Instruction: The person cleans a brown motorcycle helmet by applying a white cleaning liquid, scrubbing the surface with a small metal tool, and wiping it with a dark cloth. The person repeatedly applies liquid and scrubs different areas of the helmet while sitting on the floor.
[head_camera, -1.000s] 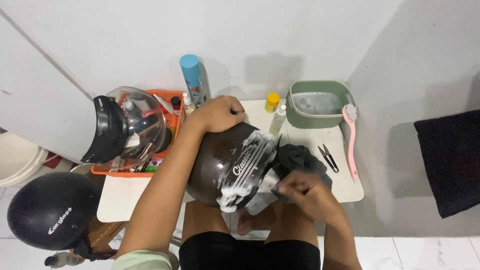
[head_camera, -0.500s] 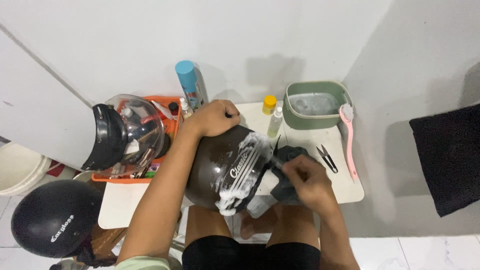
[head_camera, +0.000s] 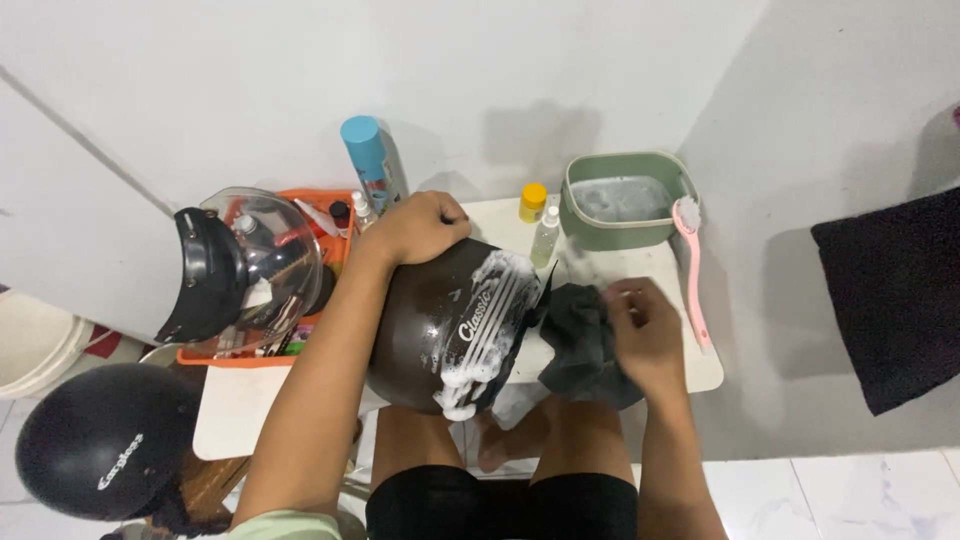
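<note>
Dark brown helmet (head_camera: 450, 330), foam-streaked, sits at the white worktop (head_camera: 240, 410) front edge over the person's knees. Left hand (head_camera: 420, 228) clamped on its crown. Right hand (head_camera: 648, 335) grips dark grey cloth (head_camera: 580, 335) just beside the helmet. Green basin (head_camera: 622, 200) and pink brush (head_camera: 692, 265) behind.

scissors hidden under right hand (head_camera: 648, 335), black helmet (head_camera: 105, 440) cropped (lower left)
</note>
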